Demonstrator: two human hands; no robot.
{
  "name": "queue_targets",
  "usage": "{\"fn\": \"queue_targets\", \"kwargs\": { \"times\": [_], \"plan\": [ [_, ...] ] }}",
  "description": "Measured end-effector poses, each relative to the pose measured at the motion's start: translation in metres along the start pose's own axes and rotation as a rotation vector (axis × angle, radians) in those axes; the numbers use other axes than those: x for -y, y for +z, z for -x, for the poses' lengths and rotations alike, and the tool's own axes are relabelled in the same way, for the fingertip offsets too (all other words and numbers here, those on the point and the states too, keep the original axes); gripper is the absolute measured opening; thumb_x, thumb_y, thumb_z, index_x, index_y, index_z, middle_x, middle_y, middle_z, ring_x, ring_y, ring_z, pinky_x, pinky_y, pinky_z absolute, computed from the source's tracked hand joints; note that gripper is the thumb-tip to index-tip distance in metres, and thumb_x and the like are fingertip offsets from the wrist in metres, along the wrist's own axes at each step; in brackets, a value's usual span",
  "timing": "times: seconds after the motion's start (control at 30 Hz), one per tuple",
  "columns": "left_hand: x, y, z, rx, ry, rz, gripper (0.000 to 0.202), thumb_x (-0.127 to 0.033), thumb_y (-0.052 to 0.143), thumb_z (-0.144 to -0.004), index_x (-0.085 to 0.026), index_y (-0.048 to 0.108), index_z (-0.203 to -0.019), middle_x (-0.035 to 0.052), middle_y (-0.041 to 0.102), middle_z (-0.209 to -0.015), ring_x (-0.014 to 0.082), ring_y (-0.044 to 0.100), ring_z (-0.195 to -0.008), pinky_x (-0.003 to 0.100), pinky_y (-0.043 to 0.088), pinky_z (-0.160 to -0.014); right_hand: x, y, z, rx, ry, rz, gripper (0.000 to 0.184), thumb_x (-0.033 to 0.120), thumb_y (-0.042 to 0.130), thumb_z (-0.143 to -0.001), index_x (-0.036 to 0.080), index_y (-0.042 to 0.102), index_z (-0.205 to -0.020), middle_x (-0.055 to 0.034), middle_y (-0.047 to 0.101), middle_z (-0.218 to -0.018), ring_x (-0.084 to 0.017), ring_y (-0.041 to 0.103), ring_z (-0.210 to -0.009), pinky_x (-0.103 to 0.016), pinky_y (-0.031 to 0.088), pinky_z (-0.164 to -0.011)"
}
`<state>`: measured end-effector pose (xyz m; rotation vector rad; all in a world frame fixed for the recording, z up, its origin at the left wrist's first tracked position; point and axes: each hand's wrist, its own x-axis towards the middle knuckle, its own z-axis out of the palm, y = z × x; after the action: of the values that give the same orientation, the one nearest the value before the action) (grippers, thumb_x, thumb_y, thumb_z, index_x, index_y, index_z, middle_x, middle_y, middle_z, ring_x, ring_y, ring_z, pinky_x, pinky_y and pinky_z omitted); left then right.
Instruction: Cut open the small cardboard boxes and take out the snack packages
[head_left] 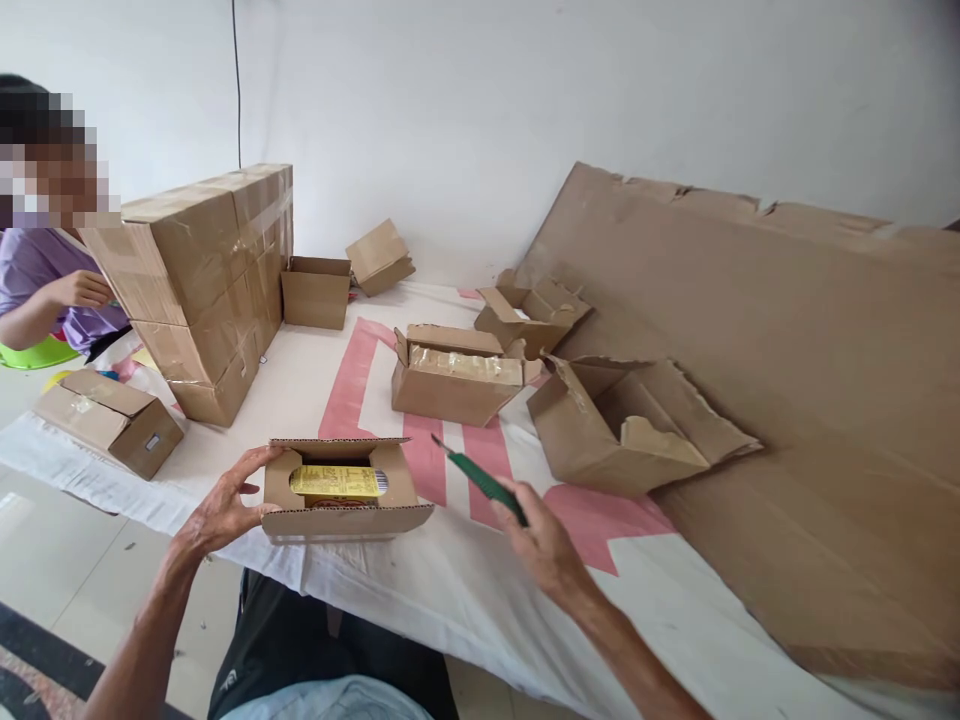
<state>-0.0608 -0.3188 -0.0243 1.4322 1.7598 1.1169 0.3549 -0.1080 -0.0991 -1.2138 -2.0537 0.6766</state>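
Gripping the open box (345, 522), on the table (450, 575) at the view's eight o'clock, by its nine-o'clock end in the left hand (225, 505) and, at its three o'clock, the green knife (484, 485) in the right hand (536, 540), ideally keeping the yellow package (337, 481) uncut.

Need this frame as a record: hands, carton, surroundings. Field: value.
left hand: gripping the left end of the open carton
right hand: holding the green-handled cutter, tip clear of the carton
carton flaps: long near and far ones raised
carton contents: yellow printed item; type unclear
beyond carton: three open boxes on pink-and-white cloth
left side: stack of taped boxes; smaller taped box nearer
right side: large cardboard sheet
other person: purple sleeve, far left
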Motion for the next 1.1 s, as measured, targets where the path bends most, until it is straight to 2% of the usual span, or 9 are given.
{"fn": "queue_targets", "kwargs": {
  "times": [0.1, 0.23, 0.3, 0.4, 0.53, 0.63, 0.83, 0.93, 1.1],
  "plan": [
    [0.0, -0.003, -0.005, 0.04, 0.005, 0.005, 0.075, -0.059, 0.085, -0.082, -0.036, 0.066, -0.151, 0.0104, 0.058, -0.163, 0.0389, 0.058, -0.145, 0.043, 0.062, -0.101, -0.038, 0.034, 0.036, -0.028, -0.024, 0.121, 0.033, 0.053, 0.045, -0.101, 0.027, 0.064, -0.109, -0.0113, 0.071, -0.098, -0.035, 0.068, -0.093, -0.053, 0.058, -0.085],
    [-0.002, -0.008, -0.008, 0.069, -0.004, -0.007, 0.073, -0.061, 0.081, -0.086, -0.035, 0.064, -0.152, 0.0099, 0.057, -0.164, 0.0377, 0.059, -0.144, 0.041, 0.062, -0.1, -0.053, 0.048, 0.051, -0.04, -0.033, 0.256, 0.034, 0.049, 0.045, -0.1, 0.025, 0.066, -0.113, -0.0147, 0.072, -0.099, -0.039, 0.065, -0.093, -0.06, 0.055, -0.085],
    [-0.005, -0.01, -0.009, 0.085, -0.001, 0.014, 0.073, -0.063, 0.078, -0.089, -0.033, 0.064, -0.153, 0.0107, 0.056, -0.165, 0.0381, 0.057, -0.146, 0.04, 0.062, -0.1, -0.042, 0.046, 0.046, -0.061, -0.033, 0.224, 0.037, 0.052, 0.048, -0.1, 0.025, 0.067, -0.116, -0.0162, 0.072, -0.109, -0.04, 0.065, -0.102, -0.062, 0.054, -0.092],
    [-0.011, -0.012, -0.009, 0.116, -0.006, 0.044, 0.077, -0.068, 0.078, -0.087, -0.033, 0.063, -0.154, 0.0124, 0.056, -0.164, 0.0405, 0.056, -0.145, 0.04, 0.062, -0.098, -0.003, 0.041, 0.031, -0.067, -0.002, -0.019, 0.042, 0.059, 0.051, -0.102, 0.027, 0.066, -0.124, -0.0147, 0.069, -0.125, -0.037, 0.064, -0.12, -0.058, 0.054, -0.104],
    [-0.021, -0.013, -0.01, 0.153, -0.014, 0.054, 0.087, -0.076, 0.081, -0.08, -0.034, 0.062, -0.154, 0.0128, 0.052, -0.167, 0.0425, 0.054, -0.146, 0.041, 0.061, -0.098, 0.063, 0.033, 0.009, 0.105, -0.028, -0.406, 0.048, 0.064, 0.049, -0.106, 0.03, 0.063, -0.137, -0.0108, 0.062, -0.143, -0.031, 0.061, -0.135, -0.048, 0.054, -0.112],
    [-0.026, -0.013, -0.01, 0.171, -0.012, 0.085, 0.093, -0.08, 0.081, -0.076, -0.033, 0.061, -0.154, 0.0133, 0.049, -0.168, 0.044, 0.052, -0.147, 0.044, 0.06, -0.1, 0.094, 0.03, -0.006, 0.255, -0.1, -0.518, 0.069, 0.076, 0.058, -0.098, 0.029, 0.058, -0.148, -0.0124, 0.054, -0.156, -0.033, 0.056, -0.142, -0.049, 0.05, -0.118],
    [-0.023, -0.015, -0.01, 0.174, -0.046, 0.133, 0.104, -0.08, 0.089, -0.064, -0.034, 0.061, -0.154, 0.0141, 0.051, -0.167, 0.0477, 0.047, -0.15, 0.047, 0.06, -0.102, 0.095, 0.031, -0.025, 0.498, -0.117, -0.498, 0.11, 0.091, 0.075, -0.074, 0.031, 0.048, -0.162, -0.0138, 0.035, -0.174, -0.042, 0.03, -0.162, -0.061, 0.035, -0.13],
    [-0.021, -0.016, -0.012, 0.179, -0.059, 0.119, 0.11, -0.081, 0.09, -0.062, -0.035, 0.058, -0.156, 0.0141, 0.052, -0.166, 0.0477, 0.047, -0.151, 0.049, 0.058, -0.105, 0.092, 0.031, -0.03, 0.534, -0.143, -0.472, 0.115, 0.088, 0.08, -0.07, 0.031, 0.046, -0.164, -0.014, 0.033, -0.174, -0.043, 0.028, -0.163, -0.063, 0.032, -0.131],
    [-0.028, -0.015, -0.015, 0.179, -0.003, 0.088, 0.103, -0.086, 0.084, -0.066, -0.034, 0.064, -0.152, 0.0136, 0.052, -0.165, 0.0478, 0.047, -0.151, 0.052, 0.055, -0.111, 0.093, 0.031, -0.036, 0.563, -0.124, -0.461, 0.109, 0.078, 0.087, -0.072, 0.031, 0.047, -0.162, -0.0138, 0.04, -0.168, -0.04, 0.038, -0.159, -0.059, 0.038, -0.129]
  ]
}}
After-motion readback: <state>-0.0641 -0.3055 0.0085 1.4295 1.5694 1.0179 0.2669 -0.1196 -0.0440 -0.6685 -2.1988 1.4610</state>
